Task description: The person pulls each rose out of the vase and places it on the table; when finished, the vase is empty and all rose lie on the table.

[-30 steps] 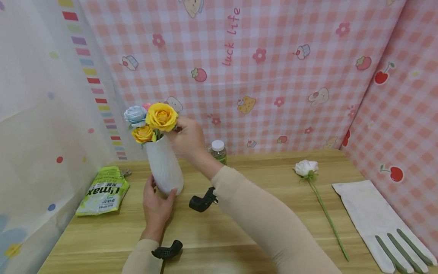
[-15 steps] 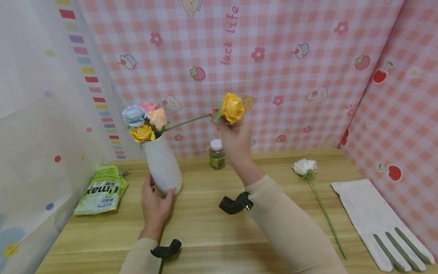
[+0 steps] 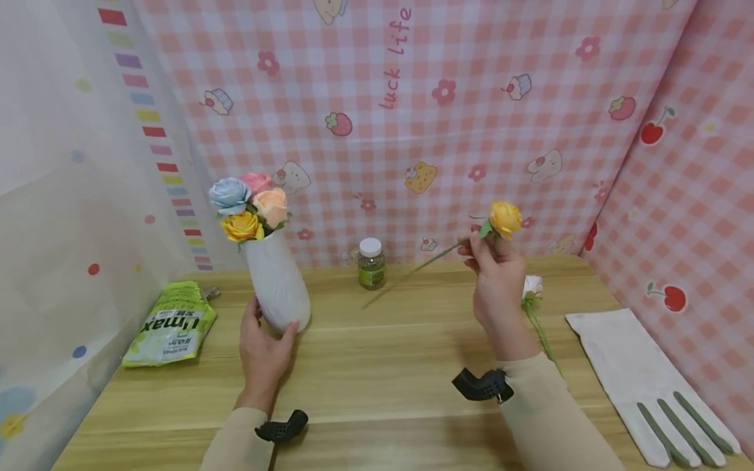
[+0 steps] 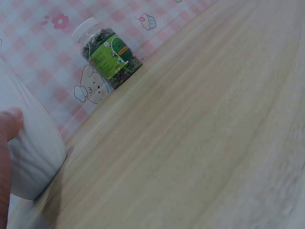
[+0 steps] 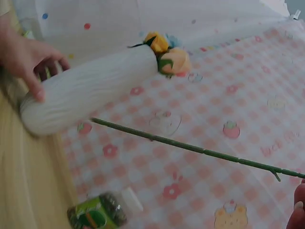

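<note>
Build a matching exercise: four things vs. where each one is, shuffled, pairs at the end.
Things
1. White ribbed vase
2. Lone yellow rose on a green stem
3. Clear jar with white lid and green label
4. White fabric glove with grey-green stripes

Places
A. Standing near the pink-and-white checked backdrop
B. Gripped near its base by the left hand
C. Lying at the right end of the wooden tabletop
D. Held in the right hand

Pairs: 1-B, 2-D, 3-A, 4-C
</note>
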{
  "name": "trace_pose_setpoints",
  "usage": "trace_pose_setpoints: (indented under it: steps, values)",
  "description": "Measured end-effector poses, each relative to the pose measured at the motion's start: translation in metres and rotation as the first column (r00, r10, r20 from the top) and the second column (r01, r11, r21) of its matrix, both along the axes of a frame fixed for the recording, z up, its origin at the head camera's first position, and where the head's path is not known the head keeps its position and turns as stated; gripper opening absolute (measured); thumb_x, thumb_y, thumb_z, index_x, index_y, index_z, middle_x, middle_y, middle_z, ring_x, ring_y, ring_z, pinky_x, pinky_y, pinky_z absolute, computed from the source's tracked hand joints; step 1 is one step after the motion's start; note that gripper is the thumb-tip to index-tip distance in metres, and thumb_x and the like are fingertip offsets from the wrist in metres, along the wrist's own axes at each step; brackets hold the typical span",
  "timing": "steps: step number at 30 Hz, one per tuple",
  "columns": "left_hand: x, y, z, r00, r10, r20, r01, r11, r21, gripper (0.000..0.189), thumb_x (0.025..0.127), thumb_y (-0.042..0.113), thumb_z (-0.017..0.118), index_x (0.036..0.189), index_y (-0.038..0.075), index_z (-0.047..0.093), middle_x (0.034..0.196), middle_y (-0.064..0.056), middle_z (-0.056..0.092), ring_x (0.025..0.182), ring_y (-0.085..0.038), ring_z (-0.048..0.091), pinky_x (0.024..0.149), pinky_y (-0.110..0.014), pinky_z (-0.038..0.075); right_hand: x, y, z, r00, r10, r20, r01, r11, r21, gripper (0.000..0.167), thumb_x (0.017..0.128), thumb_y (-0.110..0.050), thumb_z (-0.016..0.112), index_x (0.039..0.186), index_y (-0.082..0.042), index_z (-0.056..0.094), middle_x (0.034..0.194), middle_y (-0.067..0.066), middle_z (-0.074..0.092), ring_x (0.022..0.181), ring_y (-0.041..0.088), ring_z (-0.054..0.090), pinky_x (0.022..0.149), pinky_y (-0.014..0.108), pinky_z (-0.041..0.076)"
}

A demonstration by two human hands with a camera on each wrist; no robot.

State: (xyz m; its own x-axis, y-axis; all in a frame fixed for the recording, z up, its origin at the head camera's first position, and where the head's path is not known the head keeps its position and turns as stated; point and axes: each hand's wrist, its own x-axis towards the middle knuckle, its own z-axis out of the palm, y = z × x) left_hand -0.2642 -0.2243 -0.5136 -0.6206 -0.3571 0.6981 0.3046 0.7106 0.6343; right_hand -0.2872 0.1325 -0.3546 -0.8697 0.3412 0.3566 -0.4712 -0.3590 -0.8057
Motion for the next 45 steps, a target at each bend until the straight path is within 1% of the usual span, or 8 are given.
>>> trace_pose_setpoints:
  steps: [9,18,22,27,30,40,42,45]
  values:
    - [0.0,0.001,0.0,1.0,-0.012,0.01,0.011,1.0,0.016,0.087,0.069,0.013,0.086,0.141,-0.002,0.04,0.126,-0.024,0.053,0.111,-0.036,0.052,0.092,-0.047,0.043,0.013,0.038,-0.035,0.98,-0.123,0.155,0.102,0.985,0.136,0.019,0.087,-0.014,0.071,0.1,-0.001,0.073,0.073,0.0,0.07,0.06,0.009,0.06,0.05,0.018,0.043]
    - [0.001,0.002,0.001,1.0,-0.004,0.009,0.004,1.0,0.018,0.086,0.068,0.012,0.087,0.139,-0.004,0.041,0.123,-0.025,0.054,0.108,-0.037,0.052,0.09,-0.047,0.043,0.004,0.056,-0.058,0.966,-0.221,0.133,0.18,0.947,0.267,0.026,0.085,-0.007,0.073,0.103,0.011,0.069,0.072,-0.005,0.07,0.059,0.006,0.058,0.049,0.016,0.044]
    - [0.0,0.002,0.002,1.0,-0.009,0.021,0.008,1.0,0.026,0.086,0.068,0.013,0.086,0.14,-0.003,0.041,0.124,-0.024,0.053,0.109,-0.037,0.052,0.091,-0.047,0.043,-0.004,0.067,-0.073,0.953,-0.262,0.154,0.17,0.88,0.443,0.025,0.086,-0.014,0.073,0.103,0.005,0.072,0.075,-0.006,0.069,0.063,0.005,0.058,0.055,0.018,0.049]
    - [0.0,0.001,0.003,0.999,-0.015,0.028,0.014,0.999,0.046,0.087,0.069,0.013,0.087,0.141,-0.002,0.041,0.126,-0.023,0.053,0.111,-0.036,0.052,0.092,-0.047,0.043,-0.012,0.083,-0.094,0.945,-0.261,0.199,0.054,0.721,0.691,0.026,0.089,-0.025,0.07,0.104,-0.003,0.073,0.08,0.005,0.069,0.063,0.009,0.059,0.05,0.02,0.048]
    - [0.0,0.001,0.001,0.999,-0.018,0.027,0.016,0.998,0.056,0.087,0.068,0.012,0.087,0.141,-0.001,0.041,0.127,-0.022,0.053,0.111,-0.035,0.052,0.092,-0.046,0.043,-0.017,0.09,-0.106,0.947,-0.25,0.204,0.008,0.65,0.76,0.024,0.09,-0.023,0.069,0.103,-0.003,0.073,0.079,0.01,0.069,0.059,0.01,0.059,0.044,0.022,0.044]
    - [0.001,0.002,0.001,0.999,-0.034,-0.008,0.035,0.998,0.054,0.086,0.067,0.009,0.087,0.139,-0.003,0.042,0.124,-0.024,0.054,0.11,-0.036,0.052,0.091,-0.048,0.043,-0.02,0.108,-0.119,0.938,-0.192,0.288,-0.149,0.527,0.837,0.017,0.092,-0.012,0.066,0.104,-0.002,0.073,0.068,0.008,0.064,0.058,0.014,0.053,0.046,0.023,0.041]
    - [0.001,0.002,0.002,0.999,-0.034,-0.003,0.034,0.998,0.06,0.086,0.067,0.01,0.087,0.139,-0.003,0.042,0.124,-0.024,0.054,0.11,-0.036,0.052,0.091,-0.048,0.043,-0.018,0.111,-0.119,0.927,-0.192,0.321,-0.181,0.521,0.834,0.017,0.092,-0.012,0.065,0.104,-0.002,0.073,0.07,0.009,0.065,0.059,0.014,0.054,0.047,0.023,0.041]
    - [0.002,0.002,0.002,0.999,-0.033,0.007,0.033,0.997,0.072,0.086,0.068,0.01,0.087,0.139,-0.003,0.042,0.124,-0.023,0.054,0.111,-0.035,0.052,0.09,-0.048,0.043,-0.017,0.113,-0.119,0.907,-0.188,0.377,-0.224,0.543,0.809,0.019,0.092,-0.01,0.064,0.106,0.0,0.072,0.075,0.013,0.067,0.06,0.014,0.056,0.046,0.022,0.042]
